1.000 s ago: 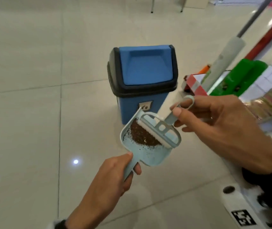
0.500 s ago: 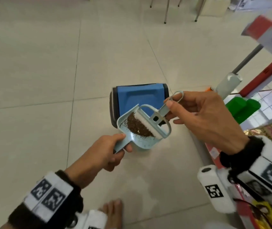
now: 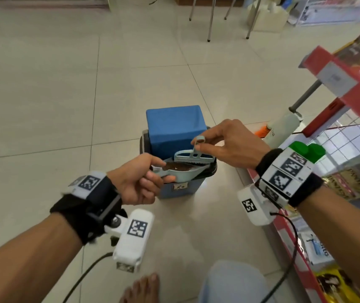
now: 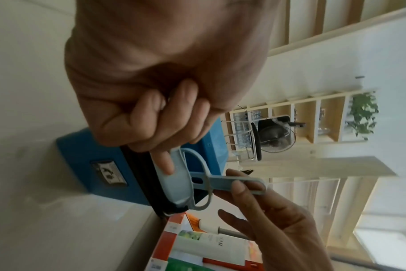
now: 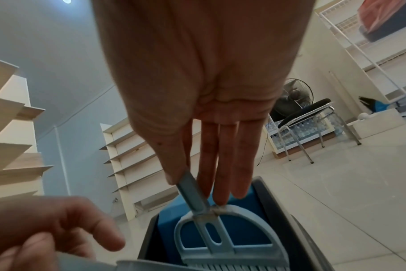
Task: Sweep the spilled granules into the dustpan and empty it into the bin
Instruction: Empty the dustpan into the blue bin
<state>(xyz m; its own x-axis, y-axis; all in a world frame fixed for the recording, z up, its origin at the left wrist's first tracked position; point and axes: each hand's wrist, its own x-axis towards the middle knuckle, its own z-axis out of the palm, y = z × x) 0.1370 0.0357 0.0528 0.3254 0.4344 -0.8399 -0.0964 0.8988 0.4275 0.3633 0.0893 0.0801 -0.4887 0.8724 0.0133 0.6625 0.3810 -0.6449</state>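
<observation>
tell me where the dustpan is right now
In the head view the dustpan sits at centre frame, held by the left hand over the near rim of the blue bin, with the small brush just behind it.

In the head view the left hand [image 3: 137,180] covers the handle of the dustpan [image 3: 183,172], the pan and brush [image 3: 193,157] hide the bin [image 3: 174,132] mouth at frame centre, and the shelf [image 3: 347,84] at right is cut by the edge, its package print too blurred to read. In the left wrist view the granules are out of sight behind the pan's underside, and the bin's label at middle left is too smeared to read. In the right wrist view the pan is cut off by the bottom edge, and the brush's grip end is hidden between the thumb and fingers of the right hand [image 5: 204,102].
</observation>
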